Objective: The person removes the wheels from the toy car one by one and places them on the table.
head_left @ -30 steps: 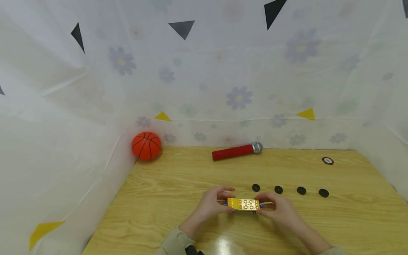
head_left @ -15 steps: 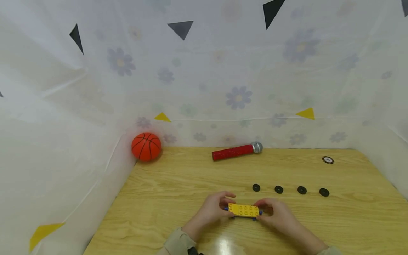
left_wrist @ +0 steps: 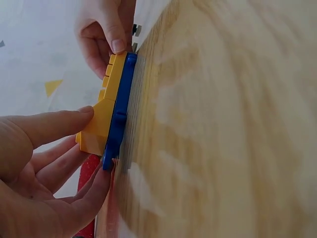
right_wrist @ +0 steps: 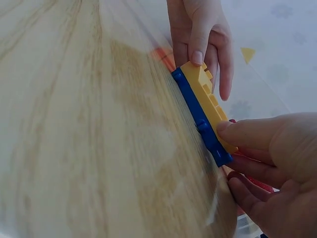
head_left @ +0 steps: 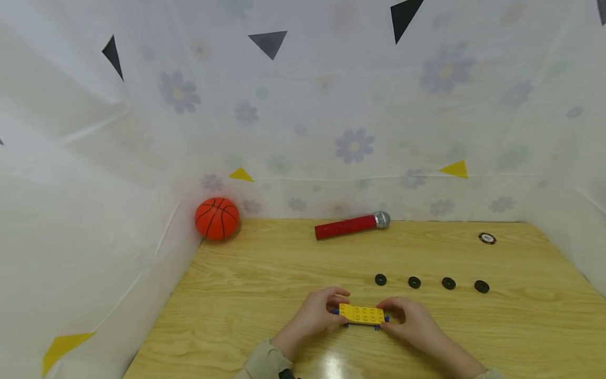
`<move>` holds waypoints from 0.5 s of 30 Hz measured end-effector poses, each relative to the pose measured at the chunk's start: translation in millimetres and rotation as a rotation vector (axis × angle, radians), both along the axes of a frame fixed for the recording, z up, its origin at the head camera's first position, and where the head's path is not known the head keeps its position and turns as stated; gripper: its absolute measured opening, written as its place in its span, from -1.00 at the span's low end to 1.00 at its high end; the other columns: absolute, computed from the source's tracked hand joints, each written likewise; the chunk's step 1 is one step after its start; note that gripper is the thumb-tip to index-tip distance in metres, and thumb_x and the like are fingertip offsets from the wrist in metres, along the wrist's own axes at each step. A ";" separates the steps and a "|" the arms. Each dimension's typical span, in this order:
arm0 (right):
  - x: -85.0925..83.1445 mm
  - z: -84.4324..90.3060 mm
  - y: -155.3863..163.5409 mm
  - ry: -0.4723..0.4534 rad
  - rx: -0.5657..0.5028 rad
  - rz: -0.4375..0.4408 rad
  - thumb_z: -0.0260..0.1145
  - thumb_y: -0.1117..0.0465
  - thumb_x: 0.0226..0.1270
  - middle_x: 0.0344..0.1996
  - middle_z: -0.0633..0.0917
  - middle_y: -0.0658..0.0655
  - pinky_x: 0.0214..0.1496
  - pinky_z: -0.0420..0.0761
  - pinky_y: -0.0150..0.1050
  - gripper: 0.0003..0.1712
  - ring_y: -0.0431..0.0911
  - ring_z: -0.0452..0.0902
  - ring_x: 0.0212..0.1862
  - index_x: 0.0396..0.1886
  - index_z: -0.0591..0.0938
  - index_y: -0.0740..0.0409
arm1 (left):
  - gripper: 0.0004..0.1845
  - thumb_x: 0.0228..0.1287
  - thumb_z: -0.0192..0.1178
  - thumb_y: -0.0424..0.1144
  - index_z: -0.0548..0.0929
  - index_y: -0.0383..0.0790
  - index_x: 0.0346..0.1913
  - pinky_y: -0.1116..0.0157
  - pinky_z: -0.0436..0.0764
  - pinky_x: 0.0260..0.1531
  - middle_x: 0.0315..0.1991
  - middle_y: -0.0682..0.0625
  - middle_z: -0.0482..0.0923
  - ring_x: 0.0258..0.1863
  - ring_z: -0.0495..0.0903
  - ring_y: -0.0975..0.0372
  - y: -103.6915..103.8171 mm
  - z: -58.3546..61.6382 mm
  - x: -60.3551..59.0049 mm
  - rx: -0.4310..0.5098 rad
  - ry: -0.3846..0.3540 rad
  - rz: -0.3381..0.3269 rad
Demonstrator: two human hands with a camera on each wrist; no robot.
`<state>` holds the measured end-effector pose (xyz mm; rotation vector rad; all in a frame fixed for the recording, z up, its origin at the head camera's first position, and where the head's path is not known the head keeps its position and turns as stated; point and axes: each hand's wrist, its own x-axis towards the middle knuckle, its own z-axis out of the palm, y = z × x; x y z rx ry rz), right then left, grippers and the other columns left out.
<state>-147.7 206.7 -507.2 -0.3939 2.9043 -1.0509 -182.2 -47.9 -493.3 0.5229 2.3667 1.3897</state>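
Note:
Between both hands is a toy car body [head_left: 362, 314], yellow studded bricks on a blue base with small blue pegs at its lower edge. My left hand [head_left: 314, 315] pinches its left end, thumb on the near side and fingers behind. The right hand [head_left: 412, 322] grips the other end the same way. In the left wrist view the blue base [left_wrist: 120, 111] sits at or just above the wood; contact is hard to tell. The right wrist view shows the yellow bricks [right_wrist: 208, 101] with a sloped end by the left thumb.
Several small black wheels [head_left: 414, 282] lie in a row beyond the right hand. Farther back are a red microphone [head_left: 347, 226] with a silver head, an orange basketball [head_left: 217, 219] at the left corner and a round chip [head_left: 487, 238] at right. White patterned sheeting [head_left: 303, 131] encloses the table [head_left: 246, 273].
Both hands have brought the toy car body slightly nearer to me and lower since a second ago. In the last half second it has barely moved.

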 end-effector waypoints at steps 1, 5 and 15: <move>-0.4 0.3 -0.1 -0.001 0.002 0.002 0.57 0.10 0.05 -0.11 0.73 -0.14 0.14 0.61 0.01 -0.63 -0.04 0.63 0.03 -0.11 0.71 -0.07 | -0.47 0.06 0.47 -0.42 0.62 -0.12 0.14 0.34 0.66 -0.06 0.00 0.01 0.73 -0.05 0.68 0.26 -0.1 0.2 -0.3 -0.001 -0.001 -0.002; -2.3 0.3 -0.6 -0.016 0.009 0.001 0.56 0.11 0.08 -0.09 0.73 -0.13 0.18 0.58 0.08 -0.63 -0.02 0.62 0.07 -0.08 0.70 -0.07 | -0.46 0.05 0.47 -0.42 0.62 -0.10 0.15 0.29 0.64 -0.01 0.04 0.01 0.71 -0.03 0.65 0.25 0.1 1.4 -0.7 -0.028 -0.009 -0.006; -4.6 -3.7 0.1 -0.033 0.005 0.001 0.53 0.17 0.10 -0.03 0.72 -0.10 0.19 0.58 0.07 -0.59 -0.01 0.62 0.10 -0.01 0.69 -0.04 | -0.50 0.09 0.46 -0.36 0.63 0.00 0.13 0.28 0.58 -0.02 0.03 0.13 0.69 -0.06 0.58 0.31 3.9 -1.2 -1.5 -0.138 0.006 -0.010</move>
